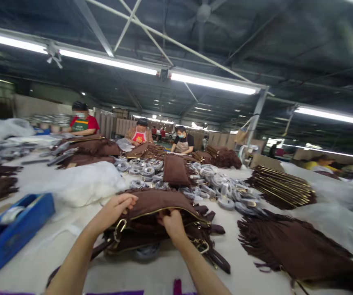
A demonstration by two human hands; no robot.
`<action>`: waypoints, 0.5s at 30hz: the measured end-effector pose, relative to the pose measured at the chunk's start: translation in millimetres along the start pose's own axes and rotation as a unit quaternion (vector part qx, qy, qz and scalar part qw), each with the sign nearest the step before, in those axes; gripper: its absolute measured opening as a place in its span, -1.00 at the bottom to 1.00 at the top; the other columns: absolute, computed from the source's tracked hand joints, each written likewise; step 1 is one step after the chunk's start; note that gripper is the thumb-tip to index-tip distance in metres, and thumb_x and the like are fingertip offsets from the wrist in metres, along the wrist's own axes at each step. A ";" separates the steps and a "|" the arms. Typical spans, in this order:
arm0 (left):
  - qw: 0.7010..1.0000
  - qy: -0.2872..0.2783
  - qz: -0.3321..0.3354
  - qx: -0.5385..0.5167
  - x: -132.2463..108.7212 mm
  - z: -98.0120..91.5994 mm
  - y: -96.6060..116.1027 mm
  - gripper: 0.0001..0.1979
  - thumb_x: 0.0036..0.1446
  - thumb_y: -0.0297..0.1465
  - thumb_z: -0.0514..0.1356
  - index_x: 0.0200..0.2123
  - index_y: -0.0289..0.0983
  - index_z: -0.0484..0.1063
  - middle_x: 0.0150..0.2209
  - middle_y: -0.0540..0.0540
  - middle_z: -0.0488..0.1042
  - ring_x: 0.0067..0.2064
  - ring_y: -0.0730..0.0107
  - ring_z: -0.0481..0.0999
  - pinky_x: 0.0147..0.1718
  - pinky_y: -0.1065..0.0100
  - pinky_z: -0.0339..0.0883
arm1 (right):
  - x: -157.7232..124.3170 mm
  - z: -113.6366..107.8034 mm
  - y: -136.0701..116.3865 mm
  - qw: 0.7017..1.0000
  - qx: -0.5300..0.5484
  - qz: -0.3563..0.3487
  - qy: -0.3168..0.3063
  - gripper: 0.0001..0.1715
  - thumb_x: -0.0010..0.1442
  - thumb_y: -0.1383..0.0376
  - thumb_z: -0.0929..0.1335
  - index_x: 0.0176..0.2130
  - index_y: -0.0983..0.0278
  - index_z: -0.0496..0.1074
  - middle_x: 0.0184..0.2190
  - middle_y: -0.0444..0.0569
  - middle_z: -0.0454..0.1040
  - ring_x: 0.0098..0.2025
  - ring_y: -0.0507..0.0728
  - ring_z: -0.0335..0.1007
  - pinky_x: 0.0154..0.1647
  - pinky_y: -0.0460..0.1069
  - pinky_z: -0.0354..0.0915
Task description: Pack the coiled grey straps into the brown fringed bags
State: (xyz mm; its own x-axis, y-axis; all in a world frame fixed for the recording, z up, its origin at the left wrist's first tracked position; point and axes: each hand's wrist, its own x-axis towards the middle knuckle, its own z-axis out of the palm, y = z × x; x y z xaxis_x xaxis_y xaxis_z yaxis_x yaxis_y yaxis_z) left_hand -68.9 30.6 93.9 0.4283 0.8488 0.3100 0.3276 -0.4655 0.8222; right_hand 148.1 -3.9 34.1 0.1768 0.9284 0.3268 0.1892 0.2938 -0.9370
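Observation:
A dark brown fringed handbag (160, 200) lies on the table in front of me, its gold zipper gaping along the near side. At the bag's upper left corner, my left hand (119, 211) is closed, with the fingertips pinching the bag's edge. My right hand (174, 225) is curled at the zipper opening, gripping the edge, and some of its fingers are hidden inside the bag. A gold clasp (121, 226) hangs below my left hand, and another gold clasp (202, 246) with brown straps rests to the right.
A blue tape dispenser (16, 229) stands at left beside white plastic wrapping (80, 184). Wrapped grey coils (225, 190) cover the table beyond the bag. A fringed brown bag (296, 246) and stacked gold-zipped pieces (282, 186) lie at right. Several co-workers sit farther back.

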 end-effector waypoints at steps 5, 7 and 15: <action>0.992 0.009 -0.048 0.116 -21.5 -33.2 -18.7 -0.78 -0.07 -0.36 0.05 -0.53 -0.23 0.49 -0.47 -0.02 0.51 -0.33 0.26 0.45 -0.29 0.34 0.30 | -34.6 -17.5 -5.8 0.997 0.017 0.026 -0.076 -0.56 -0.01 0.22 0.39 -0.09 0.27 0.50 -0.10 0.07 0.54 0.02 0.25 0.43 0.10 0.16 0.28; 0.989 -0.011 -0.060 0.137 -34.9 -36.5 -21.4 -0.80 -0.13 -0.41 0.06 -0.55 -0.23 0.50 -0.49 -0.02 0.51 -0.36 0.25 0.45 -0.29 0.33 0.29 | -49.2 -23.2 -11.6 0.995 -0.040 -0.012 -0.092 -0.62 0.04 0.25 0.37 -0.11 0.26 0.52 -0.08 0.09 0.54 0.02 0.26 0.42 0.12 0.16 0.26; 0.976 0.037 -0.009 0.214 -56.8 8.6 -19.4 -0.81 -0.12 -0.48 0.11 -0.37 -0.23 0.46 -0.23 -0.14 0.43 -0.09 0.13 0.34 -0.03 0.18 0.19 | -67.2 -4.5 -22.7 0.989 -0.064 0.026 -0.134 -0.43 0.05 0.21 0.35 0.05 0.35 0.42 -0.06 0.17 0.50 -0.22 0.22 0.50 -0.27 0.09 0.45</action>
State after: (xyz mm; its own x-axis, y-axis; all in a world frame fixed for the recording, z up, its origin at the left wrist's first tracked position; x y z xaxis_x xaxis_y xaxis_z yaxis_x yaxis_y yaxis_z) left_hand -92.3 -10.7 56.3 0.3621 0.8659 0.3451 0.6626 -0.4995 0.5580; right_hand 136.3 -74.0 34.0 -0.0690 0.9733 0.2189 0.3109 0.2295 -0.9223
